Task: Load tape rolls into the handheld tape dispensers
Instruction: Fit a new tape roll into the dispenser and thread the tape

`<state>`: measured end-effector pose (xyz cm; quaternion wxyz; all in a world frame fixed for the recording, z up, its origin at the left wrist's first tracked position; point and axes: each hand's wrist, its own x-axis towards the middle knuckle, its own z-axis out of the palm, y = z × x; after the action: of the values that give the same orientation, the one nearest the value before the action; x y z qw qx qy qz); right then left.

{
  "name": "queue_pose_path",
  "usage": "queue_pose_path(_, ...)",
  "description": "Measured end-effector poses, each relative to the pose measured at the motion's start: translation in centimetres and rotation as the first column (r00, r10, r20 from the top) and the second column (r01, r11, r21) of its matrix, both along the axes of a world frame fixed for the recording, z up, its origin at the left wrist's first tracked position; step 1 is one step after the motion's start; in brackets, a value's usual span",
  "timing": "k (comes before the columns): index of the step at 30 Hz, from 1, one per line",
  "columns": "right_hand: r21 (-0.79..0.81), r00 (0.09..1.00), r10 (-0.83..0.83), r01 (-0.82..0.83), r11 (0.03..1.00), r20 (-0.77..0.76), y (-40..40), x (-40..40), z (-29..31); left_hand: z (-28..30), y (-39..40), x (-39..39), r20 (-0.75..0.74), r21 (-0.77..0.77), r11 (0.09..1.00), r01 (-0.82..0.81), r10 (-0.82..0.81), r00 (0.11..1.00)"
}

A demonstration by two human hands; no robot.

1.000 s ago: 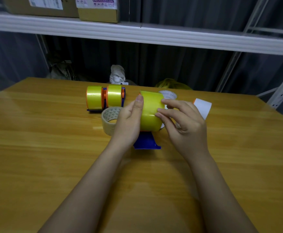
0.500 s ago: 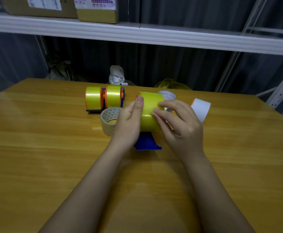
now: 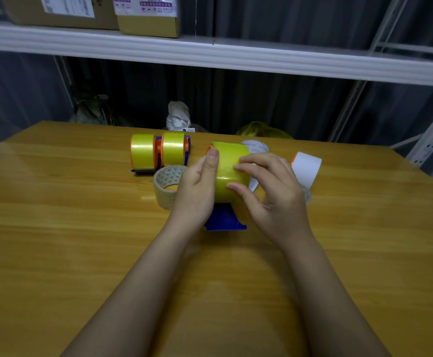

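Note:
A yellow tape roll (image 3: pixel 229 161) sits in a blue handheld dispenser (image 3: pixel 224 220) standing on the wooden table (image 3: pixel 56 228). My left hand (image 3: pixel 197 186) grips the roll's left side, thumb on top. My right hand (image 3: pixel 269 191) rests its fingertips on the roll's curved face, fingers spread. Two more yellow rolls (image 3: pixel 156 150) sit side by side in blue and orange dispensers behind at the left. A beige tape roll (image 3: pixel 167 185) lies loose just left of my left hand. A white roll (image 3: pixel 306 167) on an orange hub stands at the right, and another white roll (image 3: pixel 255 146) peeks out behind the yellow one.
A white metal shelf (image 3: pixel 210 55) with cardboard boxes (image 3: pixel 146 16) runs overhead behind the table. Crumpled bags (image 3: pixel 178 115) lie on the floor past the far table edge. Shelf uprights (image 3: pixel 431 140) stand at the right.
My right fingertips have slid leftward and down across the yellow roll's face. My left hand has held its grip, and the roll and dispenser have stayed put.

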<state>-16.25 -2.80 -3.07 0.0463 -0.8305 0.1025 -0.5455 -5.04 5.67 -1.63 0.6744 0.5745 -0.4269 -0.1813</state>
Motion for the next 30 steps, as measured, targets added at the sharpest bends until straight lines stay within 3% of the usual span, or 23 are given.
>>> queue_pose_path(5, -0.002, 0.994, -0.01, 0.01, 1.0, 0.105, 0.3, 0.1, 0.0, 0.2, -0.1, -0.2, 0.02, -0.003, 1.0, 0.013, -0.013, 1.0)
queue_pose_path(12, -0.027, 0.99, -0.134, 0.136, 0.99, 0.053, 0.9, 0.4, -0.2, 0.0, -0.2, -0.5, 0.035, -0.046, 0.998, 0.051, -0.05, 0.998)
queue_pose_path(16, -0.018, 0.98, -0.169, 0.172, 0.985, 0.107, 1.0, 0.3, 0.4, -0.2, -0.4, -0.3, -0.005, -0.045, 0.991, 0.122, -0.123, 0.992)
queue_pose_path(20, 0.005, 0.977, -0.176, 0.176, 0.984, 0.121, 1.1, 0.1, 0.6, 0.0, -0.2, 0.3, 0.049, 0.0, 0.985, 0.173, -0.173, 0.984)
queue_pose_path(25, 0.024, 0.989, -0.142, 0.141, 0.99, 0.03, 1.5, 0.0, 1.4, 0.3, 0.1, 1.0, 0.005, 0.097, 0.972, 0.212, -0.214, 0.977)
queue_pose_path(30, 0.091, 0.974, -0.114, 0.134, 0.987, -0.198, 2.0, 0.0, 3.7, 0.4, 0.6, 1.7, 0.127, 0.134, 0.954, 0.267, -0.283, 0.951)
